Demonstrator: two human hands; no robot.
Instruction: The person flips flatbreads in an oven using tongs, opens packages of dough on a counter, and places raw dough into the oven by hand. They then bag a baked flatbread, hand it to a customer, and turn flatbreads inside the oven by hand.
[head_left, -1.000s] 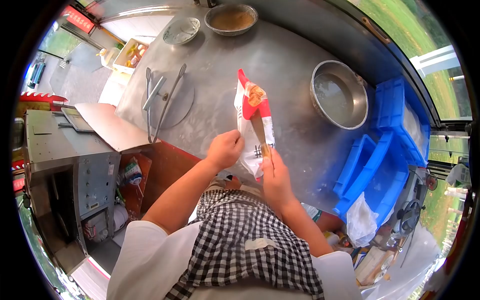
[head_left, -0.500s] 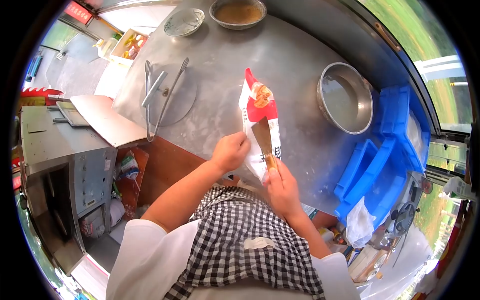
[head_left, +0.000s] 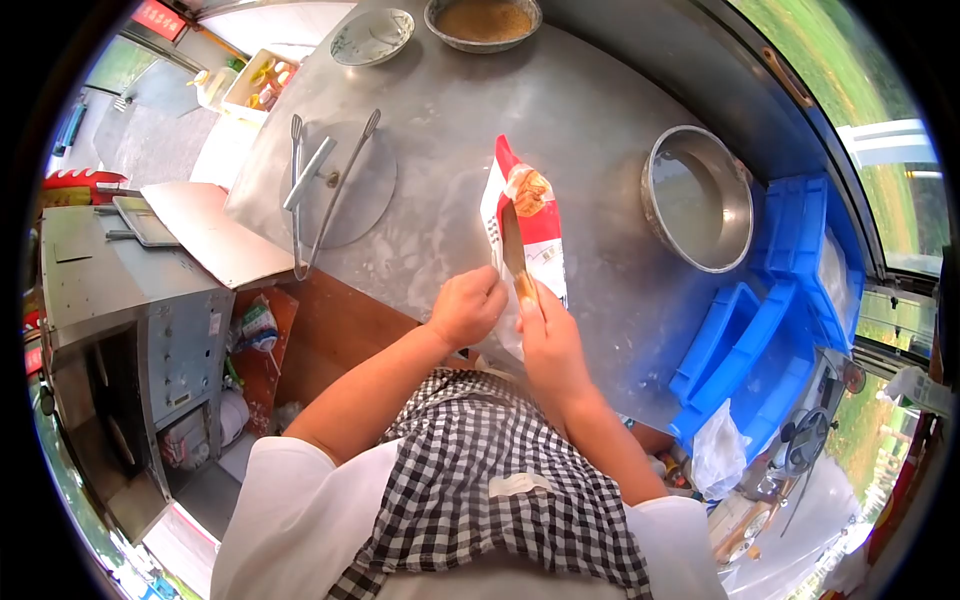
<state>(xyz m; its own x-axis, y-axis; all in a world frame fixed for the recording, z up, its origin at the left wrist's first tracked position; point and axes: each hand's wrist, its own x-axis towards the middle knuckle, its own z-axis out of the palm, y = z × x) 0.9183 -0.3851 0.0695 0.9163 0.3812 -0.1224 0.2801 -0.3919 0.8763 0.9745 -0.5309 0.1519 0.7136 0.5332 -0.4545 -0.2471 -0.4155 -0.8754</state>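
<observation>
A red and white plastic bag (head_left: 543, 257) leans over the steel worktop in front of me, its red end pointing away. My left hand (head_left: 467, 308) is closed in a pinch on the bag's left edge. In my right hand (head_left: 553, 350) is a scraper (head_left: 513, 243), gripped by its wooden handle. The blade lies along the left side of the bag, turned nearly edge-on to me. The bag's near end is partly hidden behind my right hand.
Long metal tongs (head_left: 345, 190) rest across a round lid (head_left: 378, 192) at the left. A large steel bowl (head_left: 744, 215) stands at the right, near blue plastic crates (head_left: 735, 365). Two shallow dishes sit at the far edge. A metal cabinet (head_left: 183, 365) stands lower left.
My right hand has moved up and slightly left along the bag. The scraper's blade has turned from face-on to nearly edge-on and shifted toward the bag's left edge.
</observation>
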